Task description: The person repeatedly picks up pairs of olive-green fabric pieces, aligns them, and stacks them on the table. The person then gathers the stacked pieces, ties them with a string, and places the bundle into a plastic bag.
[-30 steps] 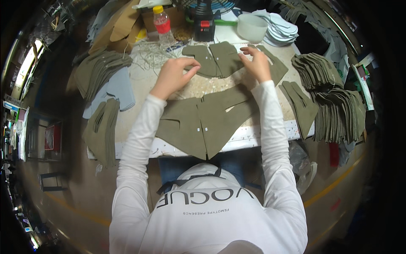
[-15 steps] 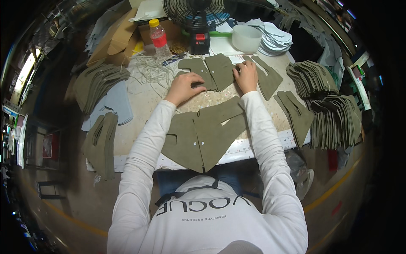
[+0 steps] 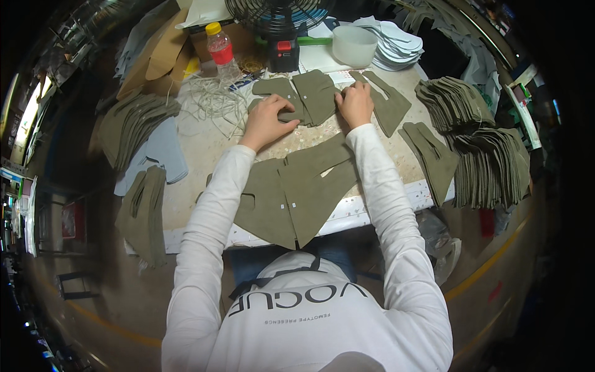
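The far pair of olive panels, left panel (image 3: 271,86) and right panel (image 3: 317,98), lies flat on the worktop (image 3: 400,162) beneath the hands. The cloth looks light, matte and fairly firm, probably not slippery, likely to flex at a narrow tab before it creases; the outer edges seem the surest hold. The left grip (image 3: 271,121) has thumb and forefinger parted over the left panel; the right grip (image 3: 354,104) rests bent fingers at the right panel's outer edge, and I cannot tell whether it pinches any cloth. Just beside it lies a slotted olive piece (image 3: 393,105). Nearer the body, a larger olive pair (image 3: 319,186) tapers to a point. Further out are a fanned olive stack (image 3: 493,167), limp tangled cord (image 3: 217,102) and a smooth, translucent bowl (image 3: 354,47).
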Demonstrator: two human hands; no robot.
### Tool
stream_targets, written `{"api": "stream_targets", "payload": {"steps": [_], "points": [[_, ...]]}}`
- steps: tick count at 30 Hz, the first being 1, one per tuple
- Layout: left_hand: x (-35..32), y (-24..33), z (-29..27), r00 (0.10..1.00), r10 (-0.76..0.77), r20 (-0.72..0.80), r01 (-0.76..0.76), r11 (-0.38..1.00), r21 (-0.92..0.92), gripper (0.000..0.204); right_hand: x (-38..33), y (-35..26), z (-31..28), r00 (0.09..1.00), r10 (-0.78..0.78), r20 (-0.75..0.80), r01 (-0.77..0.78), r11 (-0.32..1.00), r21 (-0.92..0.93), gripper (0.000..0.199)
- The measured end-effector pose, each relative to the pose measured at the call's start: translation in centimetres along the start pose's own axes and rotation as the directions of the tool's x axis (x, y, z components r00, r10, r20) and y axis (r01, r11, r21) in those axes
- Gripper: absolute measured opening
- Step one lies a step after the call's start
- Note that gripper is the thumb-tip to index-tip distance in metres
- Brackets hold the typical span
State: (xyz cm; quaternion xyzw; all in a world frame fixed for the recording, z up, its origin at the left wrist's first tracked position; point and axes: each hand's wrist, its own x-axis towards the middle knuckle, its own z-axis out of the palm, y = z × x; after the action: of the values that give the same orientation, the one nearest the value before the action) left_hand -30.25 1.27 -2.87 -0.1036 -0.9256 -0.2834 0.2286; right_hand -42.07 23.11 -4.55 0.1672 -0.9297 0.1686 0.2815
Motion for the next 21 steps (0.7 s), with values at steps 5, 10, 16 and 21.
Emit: {"api": "stream_targets", "payload": {"steps": [5, 10, 16, 21], "points": [[0.4, -1.5, 0.6, 0.999, -0.043, -0.021, 0.037, 0.973, -0.228, 0.022, 0.2, -0.2, -0.4, 1.000, -0.013, -0.023, 0.014, 0.999, 0.051, 0.024], [0.3, -2.3, 0.7, 0.999, -0.022, -0.046, 0.009, 0.966, -0.258, 0.015, 0.1, -0.7, -0.5, 0.968, 0.150, 0.202, -0.240, 0.790, 0.563, 0.047], [2.2, -0.4, -4.5, 0.922, -0.265, -0.282, 0.104, 0.872, -0.479, 0.010, -0.1, -2.3, -1.3, 0.989, 0.027, 0.146, -0.121, 0.723, 0.680, 0.042], [-0.5, 2.9, -13.7, 0.915, -0.290, -0.280, 0.070, 0.798, -0.599, 0.017, -0.4, -1.9, -8.2, 0.926, -0.045, 0.376, -0.360, 0.203, 0.911, 0.034]]}}
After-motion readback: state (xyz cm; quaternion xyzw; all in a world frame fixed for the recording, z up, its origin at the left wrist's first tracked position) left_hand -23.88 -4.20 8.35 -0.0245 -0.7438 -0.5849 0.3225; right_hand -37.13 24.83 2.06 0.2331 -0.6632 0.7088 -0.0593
